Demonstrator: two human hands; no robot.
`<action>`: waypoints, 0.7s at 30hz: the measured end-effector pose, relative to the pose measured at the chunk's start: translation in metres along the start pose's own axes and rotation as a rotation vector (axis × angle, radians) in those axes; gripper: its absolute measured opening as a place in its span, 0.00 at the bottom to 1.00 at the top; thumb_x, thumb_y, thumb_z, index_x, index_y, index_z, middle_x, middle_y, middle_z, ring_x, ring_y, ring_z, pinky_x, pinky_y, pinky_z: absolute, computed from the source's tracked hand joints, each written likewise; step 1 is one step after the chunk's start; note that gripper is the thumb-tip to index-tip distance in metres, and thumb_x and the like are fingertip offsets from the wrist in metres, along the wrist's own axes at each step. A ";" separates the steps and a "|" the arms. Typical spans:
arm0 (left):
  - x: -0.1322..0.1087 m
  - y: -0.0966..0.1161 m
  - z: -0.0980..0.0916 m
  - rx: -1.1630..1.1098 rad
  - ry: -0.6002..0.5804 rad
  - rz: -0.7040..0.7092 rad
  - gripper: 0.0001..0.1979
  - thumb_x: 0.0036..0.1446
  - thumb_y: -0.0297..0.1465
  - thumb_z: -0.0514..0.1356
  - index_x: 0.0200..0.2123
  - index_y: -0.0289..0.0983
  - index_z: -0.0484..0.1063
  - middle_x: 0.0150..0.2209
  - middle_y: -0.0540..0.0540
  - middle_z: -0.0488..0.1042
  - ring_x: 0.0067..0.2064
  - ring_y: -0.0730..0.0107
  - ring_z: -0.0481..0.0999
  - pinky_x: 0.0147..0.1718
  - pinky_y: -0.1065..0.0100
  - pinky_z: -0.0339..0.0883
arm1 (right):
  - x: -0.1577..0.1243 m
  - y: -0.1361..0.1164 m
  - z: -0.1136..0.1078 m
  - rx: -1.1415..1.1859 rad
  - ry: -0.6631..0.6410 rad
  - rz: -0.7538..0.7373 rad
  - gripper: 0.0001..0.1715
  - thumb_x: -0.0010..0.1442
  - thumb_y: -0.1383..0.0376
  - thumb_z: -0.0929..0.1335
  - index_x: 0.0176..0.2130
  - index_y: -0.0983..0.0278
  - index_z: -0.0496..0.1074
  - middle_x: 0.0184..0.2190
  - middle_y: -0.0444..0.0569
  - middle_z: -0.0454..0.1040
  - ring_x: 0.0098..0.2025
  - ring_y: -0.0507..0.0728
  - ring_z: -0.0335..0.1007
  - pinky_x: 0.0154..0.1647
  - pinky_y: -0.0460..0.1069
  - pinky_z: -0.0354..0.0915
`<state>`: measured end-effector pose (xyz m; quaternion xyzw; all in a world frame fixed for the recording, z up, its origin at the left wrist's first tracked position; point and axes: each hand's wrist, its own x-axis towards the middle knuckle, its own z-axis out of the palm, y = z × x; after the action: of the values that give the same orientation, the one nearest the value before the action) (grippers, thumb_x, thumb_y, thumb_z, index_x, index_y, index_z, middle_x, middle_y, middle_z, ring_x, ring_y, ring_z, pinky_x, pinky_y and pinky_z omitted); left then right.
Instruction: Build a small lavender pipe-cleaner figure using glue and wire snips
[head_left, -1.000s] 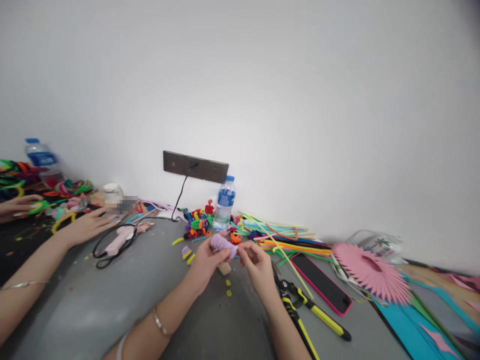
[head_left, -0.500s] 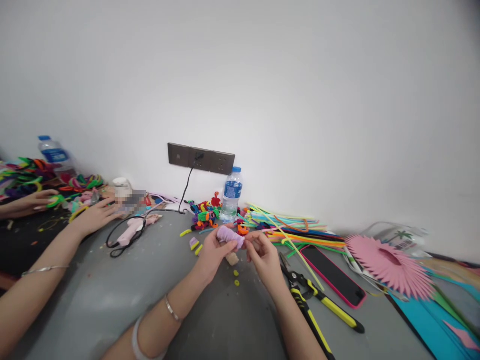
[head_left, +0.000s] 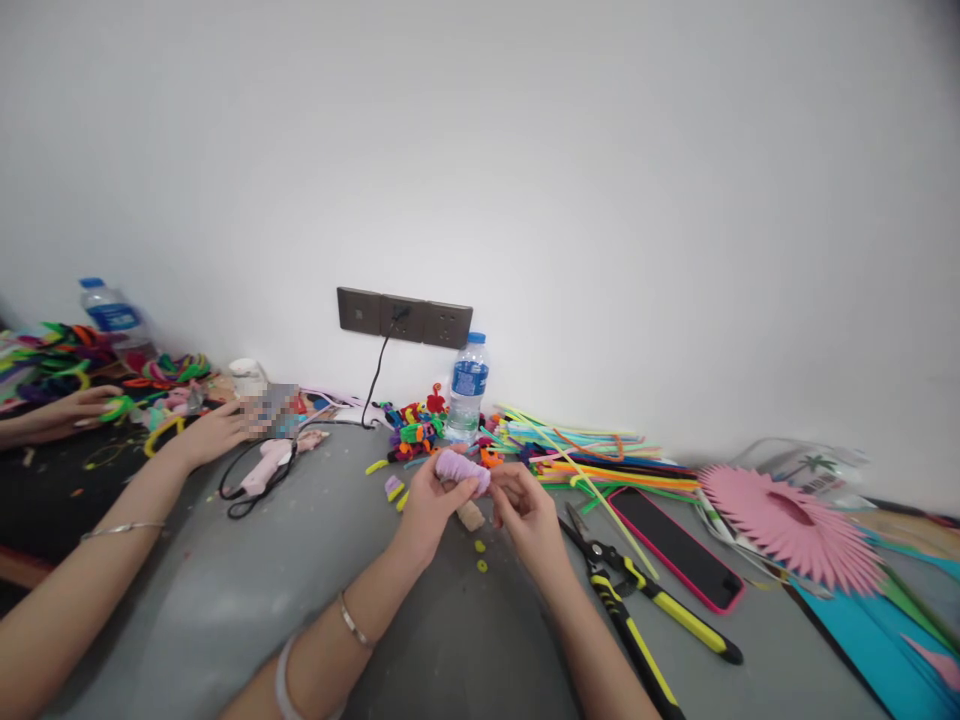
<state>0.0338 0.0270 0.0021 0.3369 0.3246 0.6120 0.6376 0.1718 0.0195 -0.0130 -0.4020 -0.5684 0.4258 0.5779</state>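
Note:
My left hand is closed around a fuzzy lilac roll that looks like coiled pipe cleaner. At the roll's right end, the fingers of my right hand are pinched together. What they grip, if anything, is too small to make out. Under the hands lies a beige fuzzy piece, partly hidden. Two small yellow-green rings rest on the table below it. A lilac and yellow bit lies to the left of my left hand.
Pliers with yellow-black handles, a phone in a pink case and pipe cleaners lie to the right. Behind stands a water bottle. At left, a co-worker's arm reaches past a pink glue gun with a black cord.
The view has shifted slightly, so most things appear a little further right. My hands keep the same hold on the lilac roll. The co-worker's near hand has moved slightly.

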 end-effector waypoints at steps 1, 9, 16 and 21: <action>0.000 -0.001 0.000 0.002 0.002 0.005 0.29 0.36 0.34 0.76 0.43 0.34 0.73 0.32 0.51 0.76 0.33 0.72 0.76 0.36 0.70 0.71 | 0.000 0.000 0.001 0.002 -0.009 -0.001 0.16 0.59 0.52 0.70 0.38 0.61 0.69 0.28 0.46 0.74 0.23 0.52 0.67 0.17 0.44 0.61; 0.002 -0.004 -0.004 0.023 -0.007 0.026 0.28 0.39 0.34 0.75 0.45 0.35 0.73 0.33 0.51 0.76 0.34 0.71 0.76 0.36 0.69 0.71 | -0.001 -0.002 0.003 0.017 -0.033 0.002 0.14 0.59 0.53 0.69 0.39 0.60 0.68 0.27 0.46 0.75 0.23 0.52 0.68 0.19 0.44 0.61; 0.003 0.000 -0.002 0.021 -0.004 0.021 0.30 0.37 0.35 0.76 0.44 0.35 0.73 0.31 0.52 0.74 0.31 0.73 0.74 0.32 0.70 0.69 | -0.002 0.000 0.004 0.046 -0.062 0.002 0.12 0.62 0.56 0.69 0.41 0.60 0.66 0.27 0.45 0.74 0.25 0.53 0.69 0.22 0.45 0.65; 0.003 0.002 0.000 0.011 0.017 0.002 0.30 0.36 0.35 0.76 0.44 0.34 0.73 0.32 0.51 0.75 0.32 0.73 0.73 0.30 0.71 0.67 | -0.001 -0.004 0.004 0.026 -0.051 -0.019 0.12 0.61 0.56 0.69 0.39 0.60 0.67 0.27 0.45 0.72 0.27 0.54 0.70 0.23 0.45 0.65</action>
<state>0.0325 0.0295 0.0039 0.3357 0.3331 0.6135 0.6325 0.1680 0.0177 -0.0094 -0.3779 -0.5812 0.4379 0.5723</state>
